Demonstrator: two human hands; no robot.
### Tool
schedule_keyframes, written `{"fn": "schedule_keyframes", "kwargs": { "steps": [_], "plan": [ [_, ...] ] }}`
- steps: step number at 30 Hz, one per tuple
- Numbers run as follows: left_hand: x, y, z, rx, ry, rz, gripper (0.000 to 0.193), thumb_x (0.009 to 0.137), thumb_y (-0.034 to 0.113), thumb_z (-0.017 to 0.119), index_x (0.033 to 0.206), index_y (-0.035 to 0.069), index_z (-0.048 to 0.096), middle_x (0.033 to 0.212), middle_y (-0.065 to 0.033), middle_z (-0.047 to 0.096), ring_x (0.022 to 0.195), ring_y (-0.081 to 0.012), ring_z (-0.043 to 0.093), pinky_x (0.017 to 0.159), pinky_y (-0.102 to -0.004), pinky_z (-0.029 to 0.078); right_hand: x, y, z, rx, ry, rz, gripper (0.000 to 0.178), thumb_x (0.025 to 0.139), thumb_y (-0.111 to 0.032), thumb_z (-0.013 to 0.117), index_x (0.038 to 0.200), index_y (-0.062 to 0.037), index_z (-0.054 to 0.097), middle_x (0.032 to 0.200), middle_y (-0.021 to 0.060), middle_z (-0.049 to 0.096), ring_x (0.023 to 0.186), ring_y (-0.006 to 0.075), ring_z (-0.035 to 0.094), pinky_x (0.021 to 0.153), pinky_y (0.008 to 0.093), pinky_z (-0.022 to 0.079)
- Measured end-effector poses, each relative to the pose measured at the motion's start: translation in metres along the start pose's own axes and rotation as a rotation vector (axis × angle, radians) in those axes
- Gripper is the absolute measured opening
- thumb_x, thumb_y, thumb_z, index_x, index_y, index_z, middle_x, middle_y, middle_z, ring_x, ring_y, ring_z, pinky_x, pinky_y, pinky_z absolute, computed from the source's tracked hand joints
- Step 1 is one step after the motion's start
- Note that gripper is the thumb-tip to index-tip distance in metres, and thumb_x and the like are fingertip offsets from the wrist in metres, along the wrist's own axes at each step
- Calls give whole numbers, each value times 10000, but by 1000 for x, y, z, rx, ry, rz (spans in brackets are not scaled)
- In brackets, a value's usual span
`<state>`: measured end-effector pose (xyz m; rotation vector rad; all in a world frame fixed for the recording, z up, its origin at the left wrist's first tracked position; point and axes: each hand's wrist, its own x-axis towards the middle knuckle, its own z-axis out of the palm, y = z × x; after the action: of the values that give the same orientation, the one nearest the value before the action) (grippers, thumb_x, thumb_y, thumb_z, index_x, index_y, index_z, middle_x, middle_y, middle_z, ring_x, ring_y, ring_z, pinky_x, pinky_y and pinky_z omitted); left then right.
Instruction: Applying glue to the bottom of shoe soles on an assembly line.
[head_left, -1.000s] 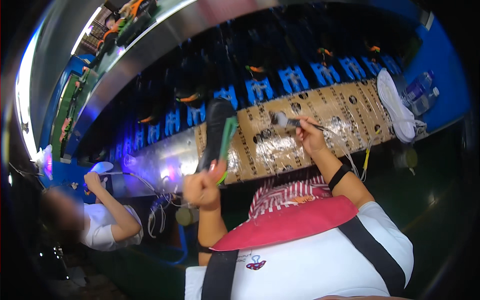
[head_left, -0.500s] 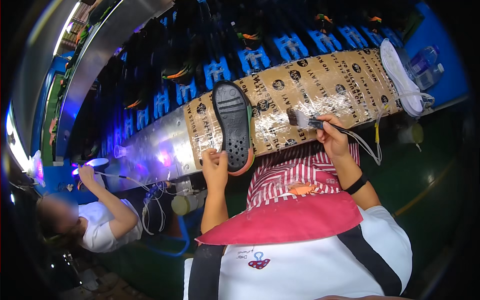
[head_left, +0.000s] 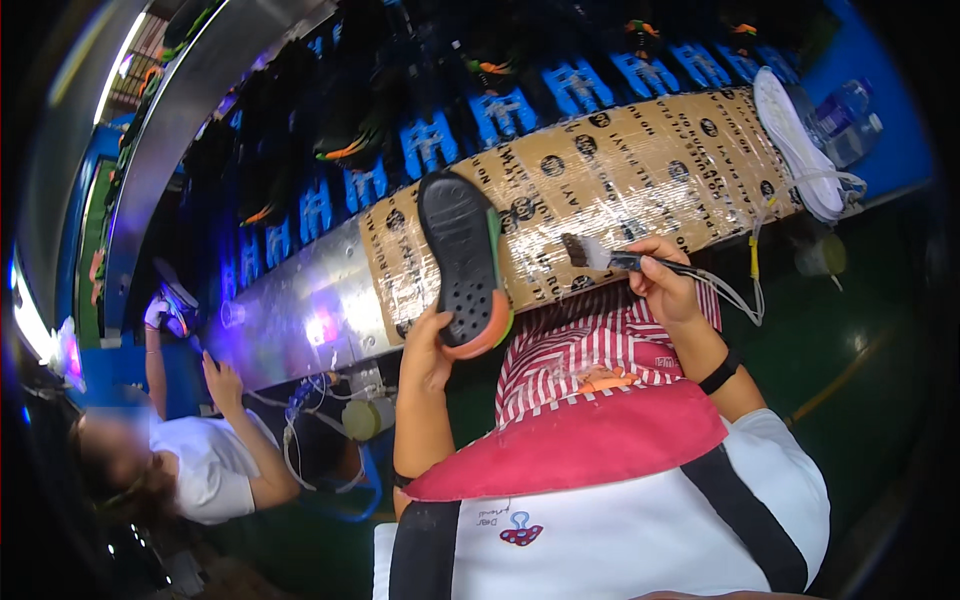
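I had tilted the black sole [head_left: 461,245] beyond my left fingers [head_left: 430,328], closed on its heel, right fingers [head_left: 660,272] gripping the brush [head_left: 600,256].

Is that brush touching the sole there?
Apart. The head view shows a strip of bare cardboard between the bristles of the brush and the near edge of the sole.

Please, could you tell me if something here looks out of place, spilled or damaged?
No spill or damage shows clearly. The white sole at right, beside two bottles, may look odd: the left hand holds a black sole.
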<state>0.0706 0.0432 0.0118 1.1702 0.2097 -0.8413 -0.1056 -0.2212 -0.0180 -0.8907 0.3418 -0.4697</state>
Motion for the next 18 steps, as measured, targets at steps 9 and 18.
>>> {"fn": "schedule_keyframes", "kwargs": {
  "steps": [9,18],
  "plan": [
    [-6,-19,50,-571,-187,-117,537,817,397,343,1138,-16,464,1087,-230,505,978,-375,519,751,-458,468,-7,-11,4,-52,16,27,237,765,-138,612,942,14,569,747,87,607,604,81,556,500,158,419],
    [4,-51,54,-423,-439,-124,691,685,395,407,1245,-8,374,1175,-246,445,1080,-378,452,850,-499,411,-17,-35,7,-74,74,-40,207,774,-81,595,947,28,564,770,81,614,629,74,572,524,151,428]
  ]
}}
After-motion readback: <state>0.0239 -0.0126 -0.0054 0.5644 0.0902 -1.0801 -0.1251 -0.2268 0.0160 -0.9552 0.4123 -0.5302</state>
